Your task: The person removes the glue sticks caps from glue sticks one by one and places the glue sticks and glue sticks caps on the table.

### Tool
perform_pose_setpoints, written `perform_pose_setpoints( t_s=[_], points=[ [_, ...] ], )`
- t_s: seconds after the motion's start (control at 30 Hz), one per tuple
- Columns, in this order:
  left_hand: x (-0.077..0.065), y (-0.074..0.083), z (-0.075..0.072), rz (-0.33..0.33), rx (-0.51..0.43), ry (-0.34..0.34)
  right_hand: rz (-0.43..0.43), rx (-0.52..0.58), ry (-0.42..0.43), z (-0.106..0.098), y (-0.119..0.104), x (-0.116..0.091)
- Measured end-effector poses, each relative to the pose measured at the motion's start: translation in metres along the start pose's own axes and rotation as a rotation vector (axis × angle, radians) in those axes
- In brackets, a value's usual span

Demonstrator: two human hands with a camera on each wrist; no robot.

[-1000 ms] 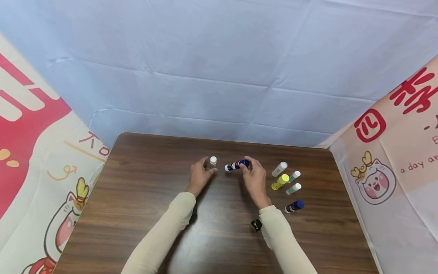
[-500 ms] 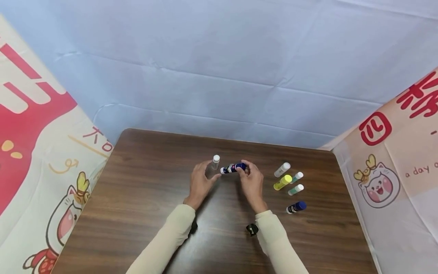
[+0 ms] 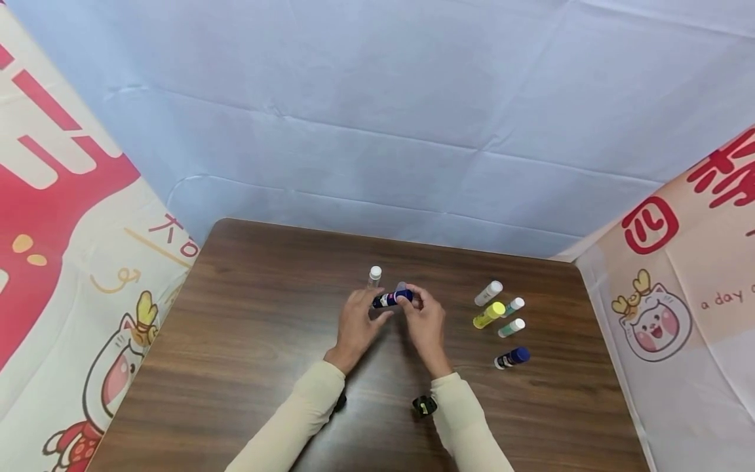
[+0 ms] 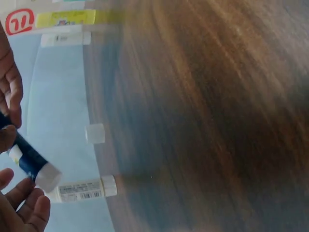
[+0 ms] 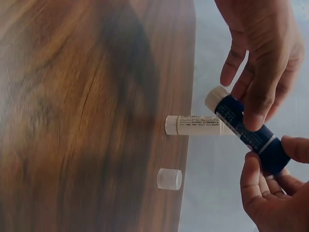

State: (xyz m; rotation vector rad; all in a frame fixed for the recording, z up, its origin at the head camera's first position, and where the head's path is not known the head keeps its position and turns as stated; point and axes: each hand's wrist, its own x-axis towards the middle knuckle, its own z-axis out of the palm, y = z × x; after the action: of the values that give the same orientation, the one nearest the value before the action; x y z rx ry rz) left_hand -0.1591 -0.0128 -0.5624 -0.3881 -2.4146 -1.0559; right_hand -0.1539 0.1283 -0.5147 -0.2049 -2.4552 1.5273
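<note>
My right hand (image 3: 426, 321) pinches the blue end of a dark blue glue stick (image 3: 389, 299), held tilted above the table. My left hand (image 3: 356, 326) surrounds the white end of this stick. In the right wrist view the left thumb (image 5: 256, 118) overlaps the blue body, while the fingers stay spread and fairly straight beside the white end. Just behind the hands stands a white-capped glue stick (image 3: 375, 274) with a printed label, its lower part hidden in the head view. To its right is a small translucent cap-like cylinder (image 5: 169, 179).
On the right of the brown wooden table (image 3: 265, 308) stand several other glue sticks: a white one (image 3: 488, 293), a yellow one (image 3: 488, 315), green-labelled ones with white caps (image 3: 511, 328), and a blue-capped one (image 3: 512, 358). Cloth backdrops enclose the table's back and sides.
My right hand has carried the blue glue stick left, to the left hand. The left hand has moved off the white-capped stick and around the blue stick's white end. The translucent cylinder has come into sight.
</note>
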Motion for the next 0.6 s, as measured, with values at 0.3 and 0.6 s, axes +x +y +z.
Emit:
perform_pose_setpoints(
  t_s=[0.3, 0.6],
  points=[
    [-0.008, 0.004, 0.001, 0.105, 0.074, 0.064, 0.125, 0.237, -0.065, 0.007, -0.006, -0.008],
    [-0.015, 0.004, -0.001, 0.098, 0.101, 0.125, 0.177, 0.353, -0.073, 0.007, -0.022, -0.013]
  ],
)
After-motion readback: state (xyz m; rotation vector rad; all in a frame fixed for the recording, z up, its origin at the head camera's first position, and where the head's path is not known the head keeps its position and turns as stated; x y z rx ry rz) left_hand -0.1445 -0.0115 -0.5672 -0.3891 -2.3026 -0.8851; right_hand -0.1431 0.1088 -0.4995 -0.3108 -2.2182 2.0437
